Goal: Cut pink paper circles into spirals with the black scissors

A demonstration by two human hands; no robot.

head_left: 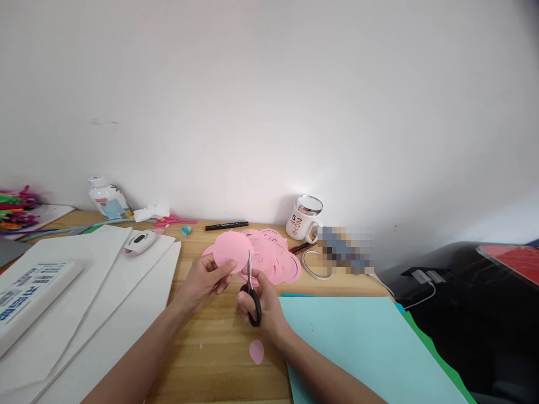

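Left hand (210, 277): my thumb and fingers were pinched together on a pink paper disc (231, 249), which I held raised above the counter (214, 359).
Right hand (267, 306): my fingers were clamped around the black handles of the scissors (250, 285).
Blades: they pointed up and away from me at the disc's right edge; I could not tell whether they were cutting into the paper.
Pink pile (273, 255): overlapping rounded pieces lay just behind my hands.
Pink oval (256, 352): 1 small piece lay flat on the counter, nearer to me than the scissors.
Black marker (227, 225): it lay beyond the disc, near the wall (252, 112).
White mug (298, 221): it stood upright behind the pile, its handle to the right.
Light blue sheet (349, 342): it spread out under and beside my right forearm.
White sheets (147, 314): they covered the left side, bearing a white box (37, 297) and a small white device (141, 242).
White bottle (109, 199): it stood at the back left, beside a crumpled tissue (151, 211).
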